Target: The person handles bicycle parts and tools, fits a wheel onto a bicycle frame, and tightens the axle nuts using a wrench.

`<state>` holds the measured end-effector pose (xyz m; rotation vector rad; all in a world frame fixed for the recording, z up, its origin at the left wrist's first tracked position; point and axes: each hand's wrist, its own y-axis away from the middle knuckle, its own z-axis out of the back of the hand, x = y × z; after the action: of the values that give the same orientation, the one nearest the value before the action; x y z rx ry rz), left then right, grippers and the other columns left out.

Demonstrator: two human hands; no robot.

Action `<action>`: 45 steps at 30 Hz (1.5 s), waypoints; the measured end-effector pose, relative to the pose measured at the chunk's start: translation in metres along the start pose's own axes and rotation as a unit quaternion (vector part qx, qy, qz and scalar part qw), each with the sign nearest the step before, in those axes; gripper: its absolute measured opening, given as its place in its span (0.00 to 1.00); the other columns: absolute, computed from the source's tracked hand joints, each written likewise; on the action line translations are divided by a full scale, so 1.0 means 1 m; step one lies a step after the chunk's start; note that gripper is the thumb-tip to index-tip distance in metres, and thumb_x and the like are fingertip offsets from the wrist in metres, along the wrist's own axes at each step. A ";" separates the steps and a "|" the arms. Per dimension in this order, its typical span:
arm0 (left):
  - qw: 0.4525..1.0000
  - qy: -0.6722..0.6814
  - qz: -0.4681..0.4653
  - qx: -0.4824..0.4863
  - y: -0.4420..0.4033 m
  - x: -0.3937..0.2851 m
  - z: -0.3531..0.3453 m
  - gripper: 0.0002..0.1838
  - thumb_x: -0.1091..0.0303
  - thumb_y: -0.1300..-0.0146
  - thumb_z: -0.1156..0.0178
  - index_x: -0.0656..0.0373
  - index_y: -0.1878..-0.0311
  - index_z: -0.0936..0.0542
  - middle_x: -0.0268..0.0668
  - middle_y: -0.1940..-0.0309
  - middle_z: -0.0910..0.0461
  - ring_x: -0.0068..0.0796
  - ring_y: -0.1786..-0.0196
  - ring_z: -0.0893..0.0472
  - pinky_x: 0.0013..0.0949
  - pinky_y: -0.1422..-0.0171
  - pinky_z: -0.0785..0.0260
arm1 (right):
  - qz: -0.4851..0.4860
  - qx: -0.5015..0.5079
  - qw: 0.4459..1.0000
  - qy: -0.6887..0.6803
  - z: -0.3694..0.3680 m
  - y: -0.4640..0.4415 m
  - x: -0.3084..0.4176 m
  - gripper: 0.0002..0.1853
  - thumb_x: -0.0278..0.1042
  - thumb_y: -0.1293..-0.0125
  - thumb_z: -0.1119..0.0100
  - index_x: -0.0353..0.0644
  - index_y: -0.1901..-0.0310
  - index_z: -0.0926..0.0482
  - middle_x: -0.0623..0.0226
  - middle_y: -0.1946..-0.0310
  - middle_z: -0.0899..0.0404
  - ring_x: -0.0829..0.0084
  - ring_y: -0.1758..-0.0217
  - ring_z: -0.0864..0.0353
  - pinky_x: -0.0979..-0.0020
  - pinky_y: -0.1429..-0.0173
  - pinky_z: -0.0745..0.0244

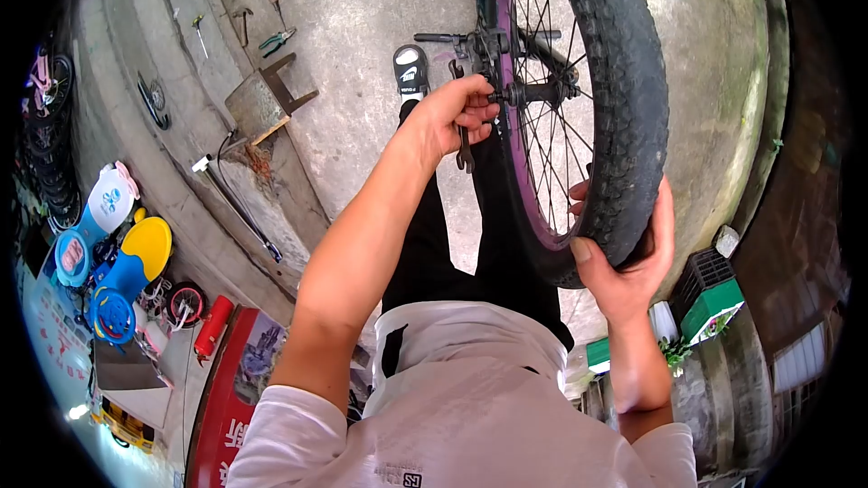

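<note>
The concrete floor [362, 0] spreads beneath everything, with long steps [136, 45] curving along the left side. On the right of the view a bicycle wheel [624, 81] stands upright in front of the person, its knobbly black tyre mounted on a purple rim. The right hand [626, 276] is wrapped around the bottom of the tyre, thumb on the near side and fingertips showing through the spokes. The left hand [463, 116] is at the hub, its fingers curled around a dark double-ended wrench [464, 155] and their tips close together beside the axle; whether they touch the axle cannot be told. Left of the wheel, a rusty metal stand [262, 99] sits at the edge of the steps. A red fire extinguisher [213, 328] lies farther down the left side. Beyond the stand are teal-handled pliers [274, 43], a hammer [242, 25] and a slim screwdriver [275, 5].
</note>
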<state>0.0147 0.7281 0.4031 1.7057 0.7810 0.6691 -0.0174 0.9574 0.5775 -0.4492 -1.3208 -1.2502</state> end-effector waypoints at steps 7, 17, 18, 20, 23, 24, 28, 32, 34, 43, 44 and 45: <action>0.998 0.045 -0.020 -0.028 -0.002 0.006 -0.005 0.06 0.72 0.37 0.37 0.60 0.67 0.24 0.44 0.68 0.18 0.09 0.88 0.45 0.20 0.74 0.33 | 0.002 -0.010 1.000 -0.011 -0.001 0.004 -0.001 0.51 0.27 0.55 0.23 0.22 0.27 0.38 0.48 0.35 0.29 0.58 0.33 0.26 0.59 0.27 0.34; 0.997 0.073 -0.016 -0.012 -0.005 0.008 -0.002 0.05 0.73 0.36 0.37 0.62 0.65 0.23 0.46 0.67 0.19 0.10 0.87 0.44 0.18 0.75 0.37 | 0.021 0.027 0.999 0.019 0.000 -0.001 0.006 0.50 0.26 0.50 0.24 0.25 0.25 0.41 0.48 0.44 0.22 0.61 0.42 0.19 0.62 0.37 0.24; 0.997 0.067 -0.025 -0.016 -0.004 0.008 -0.001 0.04 0.73 0.36 0.37 0.62 0.65 0.23 0.46 0.67 0.19 0.10 0.87 0.44 0.19 0.75 0.37 | 0.042 0.046 0.997 0.036 -0.001 -0.002 0.006 0.51 0.26 0.47 0.25 0.27 0.24 0.43 0.48 0.46 0.20 0.63 0.45 0.17 0.64 0.39 0.21; 0.998 0.059 -0.029 0.000 -0.006 0.009 0.004 0.05 0.72 0.36 0.37 0.61 0.66 0.22 0.42 0.69 0.20 0.14 0.82 0.36 0.24 0.72 0.33 | 0.016 0.031 0.999 0.011 -0.006 -0.002 0.012 0.50 0.25 0.50 0.24 0.26 0.25 0.41 0.49 0.44 0.22 0.61 0.42 0.19 0.62 0.36 0.24; 0.998 0.058 -0.027 0.013 -0.010 0.011 0.007 0.05 0.71 0.36 0.36 0.59 0.66 0.22 0.39 0.71 0.20 0.17 0.79 0.29 0.29 0.68 0.30 | -0.041 -0.006 0.999 -0.033 -0.009 -0.001 0.017 0.50 0.25 0.56 0.23 0.23 0.28 0.36 0.49 0.40 0.27 0.58 0.37 0.24 0.59 0.31 0.30; 0.998 0.064 -0.027 0.010 -0.011 0.012 0.007 0.05 0.71 0.35 0.36 0.59 0.66 0.22 0.39 0.70 0.19 0.16 0.80 0.30 0.29 0.68 0.30 | -0.043 -0.009 0.998 -0.035 -0.009 -0.001 0.017 0.50 0.25 0.55 0.23 0.23 0.28 0.36 0.50 0.40 0.27 0.58 0.37 0.24 0.59 0.31 0.30; 0.994 0.104 -0.023 0.007 -0.010 0.019 0.006 0.06 0.70 0.34 0.35 0.60 0.65 0.21 0.40 0.69 0.18 0.15 0.81 0.32 0.29 0.67 0.31 | -0.048 0.014 0.998 -0.043 -0.004 -0.004 0.015 0.51 0.25 0.54 0.23 0.24 0.26 0.39 0.51 0.38 0.28 0.60 0.35 0.25 0.59 0.29 0.32; 0.995 0.041 -0.089 -0.012 0.002 0.025 0.010 0.06 0.69 0.32 0.35 0.61 0.60 0.21 0.41 0.65 0.17 0.15 0.77 0.30 0.22 0.72 0.35 | -0.055 0.016 0.992 -0.109 -0.002 -0.008 0.012 0.52 0.24 0.50 0.25 0.28 0.24 0.45 0.53 0.38 0.28 0.62 0.38 0.21 0.60 0.32 0.27; 0.992 -0.015 -0.122 -0.024 0.005 0.027 0.012 0.07 0.68 0.31 0.35 0.61 0.59 0.20 0.39 0.64 0.16 0.16 0.75 0.26 0.24 0.72 0.34 | -0.064 0.024 0.989 -0.132 -0.001 -0.010 0.012 0.53 0.23 0.50 0.26 0.29 0.24 0.47 0.53 0.38 0.28 0.63 0.40 0.19 0.61 0.34 0.24; 0.880 -0.243 -0.401 -0.070 -0.009 0.056 0.007 0.09 0.69 0.29 0.34 0.63 0.51 0.18 0.31 0.61 0.18 0.13 0.72 0.23 0.23 0.74 0.31 | -0.087 0.000 0.979 -0.182 0.018 -0.009 0.003 0.42 0.43 0.34 0.36 0.33 0.26 0.43 0.48 0.45 0.20 0.59 0.44 0.15 0.60 0.39 0.19; 0.873 -0.248 -0.413 -0.072 -0.008 0.056 0.006 0.09 0.69 0.29 0.34 0.63 0.51 0.18 0.30 0.62 0.18 0.13 0.73 0.24 0.24 0.74 0.31 | -0.087 -0.026 0.969 -0.230 0.019 -0.015 -0.002 0.35 0.50 0.27 0.48 0.33 0.27 0.39 0.48 0.45 0.19 0.59 0.45 0.15 0.59 0.39 0.18; 0.875 -0.247 -0.410 -0.076 -0.010 0.058 0.007 0.10 0.68 0.29 0.34 0.63 0.51 0.18 0.30 0.62 0.18 0.12 0.73 0.24 0.23 0.74 0.32 | -0.084 -0.051 0.956 -0.278 0.020 -0.021 -0.007 0.33 0.57 0.19 0.60 0.34 0.29 0.36 0.49 0.45 0.19 0.58 0.45 0.14 0.57 0.38 0.17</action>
<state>0.0541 0.7708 0.3945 1.1506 0.9403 -0.2835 -0.0427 0.9695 0.5689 -0.8189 -1.8002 -1.3927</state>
